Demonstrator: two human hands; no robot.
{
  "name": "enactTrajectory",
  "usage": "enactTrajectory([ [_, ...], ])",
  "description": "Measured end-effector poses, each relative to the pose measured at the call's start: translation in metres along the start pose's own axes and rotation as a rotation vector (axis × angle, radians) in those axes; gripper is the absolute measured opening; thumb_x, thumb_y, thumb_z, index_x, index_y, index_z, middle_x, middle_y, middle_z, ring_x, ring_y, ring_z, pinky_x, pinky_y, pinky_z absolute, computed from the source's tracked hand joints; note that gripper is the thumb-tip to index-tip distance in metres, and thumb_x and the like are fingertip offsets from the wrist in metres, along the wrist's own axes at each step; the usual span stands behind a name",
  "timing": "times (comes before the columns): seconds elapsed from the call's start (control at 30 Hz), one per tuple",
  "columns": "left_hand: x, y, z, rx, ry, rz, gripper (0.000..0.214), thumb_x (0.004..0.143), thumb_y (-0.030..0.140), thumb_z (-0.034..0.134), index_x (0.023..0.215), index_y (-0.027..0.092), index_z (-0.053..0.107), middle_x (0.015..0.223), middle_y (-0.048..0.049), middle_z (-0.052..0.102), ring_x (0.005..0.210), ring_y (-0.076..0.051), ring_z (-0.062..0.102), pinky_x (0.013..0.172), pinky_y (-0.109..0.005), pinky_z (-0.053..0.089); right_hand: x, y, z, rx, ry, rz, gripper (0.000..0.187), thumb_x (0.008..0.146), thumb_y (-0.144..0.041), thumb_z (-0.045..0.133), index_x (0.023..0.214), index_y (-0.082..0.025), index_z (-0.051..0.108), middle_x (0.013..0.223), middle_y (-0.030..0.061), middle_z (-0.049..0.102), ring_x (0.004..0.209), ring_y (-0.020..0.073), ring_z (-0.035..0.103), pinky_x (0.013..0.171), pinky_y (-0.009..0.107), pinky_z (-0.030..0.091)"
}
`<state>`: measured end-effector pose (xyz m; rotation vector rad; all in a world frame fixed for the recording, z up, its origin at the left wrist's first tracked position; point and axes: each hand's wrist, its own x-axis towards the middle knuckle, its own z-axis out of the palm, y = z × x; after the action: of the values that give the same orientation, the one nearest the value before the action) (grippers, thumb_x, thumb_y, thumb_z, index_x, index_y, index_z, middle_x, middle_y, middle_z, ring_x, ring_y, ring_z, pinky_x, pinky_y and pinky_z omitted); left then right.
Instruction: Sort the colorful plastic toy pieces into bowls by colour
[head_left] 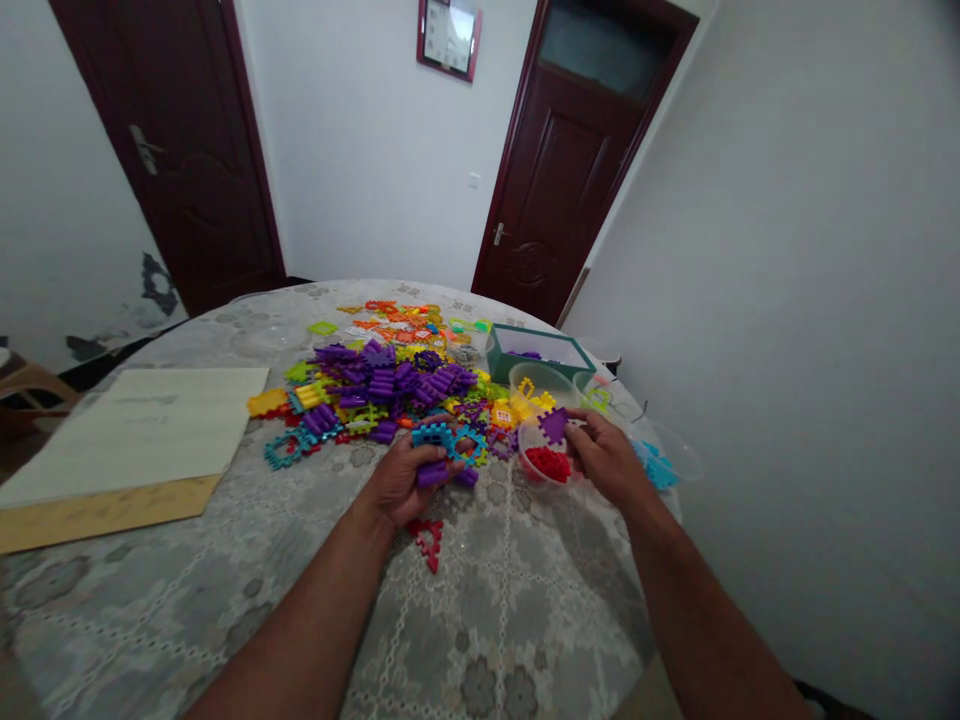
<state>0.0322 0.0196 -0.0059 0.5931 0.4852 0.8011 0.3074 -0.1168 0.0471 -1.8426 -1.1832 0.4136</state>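
Note:
My left hand [401, 475] is closed round a few interlocking plastic pieces, with blue pieces [433, 435] on top and purple ones [433, 474] below. Between the fingertips of my right hand [600, 450] is a flat purple piece [553, 425] with toothed edges. It is held above a clear bowl [525, 470] that contains red pieces [548, 463]. Just below my left hand, a red triangular toothed piece [430, 545] lies on the tablecloth. A heap of purple pieces [382, 380] is beyond my left hand.
A green-rimmed box [540, 338] with purple pieces stands behind a clear bowl of yellow pieces [529, 400]. Blue pieces [658, 467] sit in a clear container at the right edge. Orange pieces [397, 322] spread at the back; a pale board [135, 430] lies left.

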Motion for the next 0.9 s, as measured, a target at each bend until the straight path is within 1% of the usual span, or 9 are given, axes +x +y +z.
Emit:
enactTrajectory([
  [0.17,0.001,-0.004,-0.001,0.018,-0.002,0.013,0.051,0.072,-0.001,0.079,0.117,0.016,0.063,0.11,-0.0122,0.076,0.101,-0.033,0.08,0.066,-0.033,0.07,0.046,-0.005,-0.004,0.083,-0.107,0.055,0.043,0.092,-0.038,0.059,0.128,-0.016,0.068,0.068,-0.0019,0.064,0.049,0.012,0.055,0.044,0.021,0.041],
  [0.23,0.002,-0.005,-0.001,0.03,-0.006,0.023,0.045,0.074,0.001,0.081,0.113,0.016,0.064,0.109,-0.012,0.076,0.099,-0.032,0.081,0.065,-0.033,0.07,0.078,-0.015,-0.005,0.117,-0.025,0.065,0.046,0.091,-0.033,0.057,0.132,-0.014,0.066,0.072,0.0001,0.067,0.048,0.011,0.054,0.042,0.02,0.039],
  [0.33,0.002,-0.005,-0.002,0.022,-0.001,0.028,0.045,0.075,0.001,0.082,0.113,0.017,0.063,0.109,-0.0119,0.077,0.096,-0.031,0.082,0.064,-0.033,0.069,0.123,-0.028,-0.006,0.168,0.15,0.052,0.062,0.09,-0.027,0.052,0.152,-0.014,0.05,0.099,0.0082,0.077,0.053,0.0099,0.059,0.046,0.02,0.045],
  [0.43,0.002,-0.004,-0.002,0.011,0.0,0.016,0.047,0.075,0.003,0.083,0.115,0.017,0.062,0.11,-0.0126,0.078,0.095,-0.031,0.082,0.065,-0.034,0.07,0.14,-0.035,-0.001,0.172,0.243,0.03,0.072,0.089,-0.023,0.051,0.159,-0.017,0.041,0.122,0.0135,0.076,0.057,0.0108,0.063,0.049,0.022,0.05],
  [0.53,0.0,-0.004,-0.001,0.011,-0.005,0.01,0.047,0.075,0.006,0.085,0.114,0.017,0.062,0.111,-0.0131,0.078,0.098,-0.031,0.081,0.065,-0.033,0.069,0.119,-0.039,0.013,0.081,0.13,-0.031,0.057,0.09,-0.026,0.055,0.146,-0.017,0.058,0.117,0.012,0.078,0.06,0.0128,0.066,0.049,0.023,0.05],
  [0.63,-0.001,-0.004,0.0,0.02,-0.02,0.013,0.049,0.074,0.006,0.086,0.117,0.017,0.064,0.111,-0.0139,0.078,0.099,-0.032,0.081,0.065,-0.032,0.069,0.072,-0.047,0.034,-0.034,-0.125,-0.163,0.036,0.096,-0.033,0.059,0.125,-0.019,0.072,0.105,0.0083,0.079,0.066,0.015,0.068,0.054,0.024,0.051],
  [0.7,-0.002,-0.005,0.001,0.028,-0.043,0.016,0.05,0.074,0.007,0.086,0.119,0.016,0.066,0.115,-0.0153,0.078,0.099,-0.032,0.081,0.066,-0.032,0.069,0.039,-0.054,0.05,-0.097,-0.237,-0.273,0.029,0.098,-0.036,0.061,0.119,-0.021,0.076,0.101,0.006,0.079,0.073,0.0166,0.07,0.064,0.026,0.052],
  [0.8,-0.002,-0.005,0.001,0.037,-0.068,0.024,0.047,0.075,0.006,0.086,0.118,0.014,0.069,0.117,-0.0155,0.078,0.095,-0.029,0.081,0.067,-0.033,0.069,0.002,-0.066,0.071,-0.146,-0.293,-0.367,0.024,0.099,-0.033,0.065,0.119,-0.023,0.075,0.095,0.0037,0.078,0.081,0.0183,0.07,0.074,0.029,0.051],
  [0.9,-0.002,-0.004,0.001,0.039,-0.059,0.029,0.042,0.075,0.004,0.085,0.114,0.013,0.071,0.111,-0.0132,0.079,0.086,-0.024,0.08,0.067,-0.033,0.07,-0.013,-0.071,0.083,-0.164,-0.27,-0.367,0.022,0.098,-0.028,0.066,0.118,-0.023,0.073,0.09,0.0025,0.076,0.081,0.0188,0.07,0.074,0.029,0.048],
])
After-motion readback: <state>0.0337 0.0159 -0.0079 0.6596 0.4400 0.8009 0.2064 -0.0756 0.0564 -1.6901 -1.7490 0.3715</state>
